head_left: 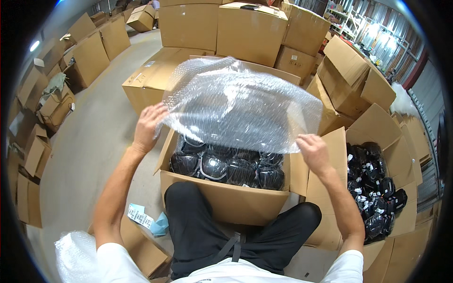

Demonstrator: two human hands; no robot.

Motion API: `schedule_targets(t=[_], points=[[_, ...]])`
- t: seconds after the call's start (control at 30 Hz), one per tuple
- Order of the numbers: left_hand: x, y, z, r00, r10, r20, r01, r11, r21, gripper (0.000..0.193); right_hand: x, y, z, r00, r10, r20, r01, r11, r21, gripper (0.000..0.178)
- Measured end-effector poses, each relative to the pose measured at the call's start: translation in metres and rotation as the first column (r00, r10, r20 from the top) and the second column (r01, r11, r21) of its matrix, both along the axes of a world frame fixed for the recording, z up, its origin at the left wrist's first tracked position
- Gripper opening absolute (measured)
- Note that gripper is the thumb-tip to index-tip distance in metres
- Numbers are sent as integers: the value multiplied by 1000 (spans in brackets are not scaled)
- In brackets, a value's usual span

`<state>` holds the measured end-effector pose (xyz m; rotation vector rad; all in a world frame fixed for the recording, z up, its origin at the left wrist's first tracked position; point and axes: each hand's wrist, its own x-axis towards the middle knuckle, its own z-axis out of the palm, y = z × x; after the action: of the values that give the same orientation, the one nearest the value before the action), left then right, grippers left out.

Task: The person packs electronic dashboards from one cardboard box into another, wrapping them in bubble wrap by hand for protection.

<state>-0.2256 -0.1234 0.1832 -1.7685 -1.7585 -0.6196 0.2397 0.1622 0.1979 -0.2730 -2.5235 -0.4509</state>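
Note:
A clear sheet of bubble wrap point(240, 104) is stretched between my two hands above an open cardboard box point(226, 200). At the sheet's left edge, my left hand point(150, 123) is closed on the plastic. My right hand point(313, 150) pinches its near right corner. Below the sheet, the box holds rows of shiny black rounded items in clear plastic point(241, 172), one of them with a pale rim. The sheet covers the far part of the box, so the items there are hidden or blurred. The box stands just in front of my knees.
To the right, another open box point(377, 123) holds many black plastic-wrapped items point(373, 188). Stacked cartons point(188, 28) rise behind the work box. More bubble wrap point(75, 257) lies at lower left, near blue-and-white label sheets point(147, 219). Cartons point(92, 54) line the far left.

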Motion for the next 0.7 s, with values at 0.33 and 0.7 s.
schedule_targets(t=[0.33, 0.7], points=[[-26, -21, -114, 979, 199, 43, -139, 807, -574, 48, -19, -44, -116, 844, 77, 530, 139, 924, -355, 5], [49, 2, -92, 948, 4, 318, 150, 877, -457, 38, -32, -48, -125, 678, 156, 718, 301, 833, -465, 11]])
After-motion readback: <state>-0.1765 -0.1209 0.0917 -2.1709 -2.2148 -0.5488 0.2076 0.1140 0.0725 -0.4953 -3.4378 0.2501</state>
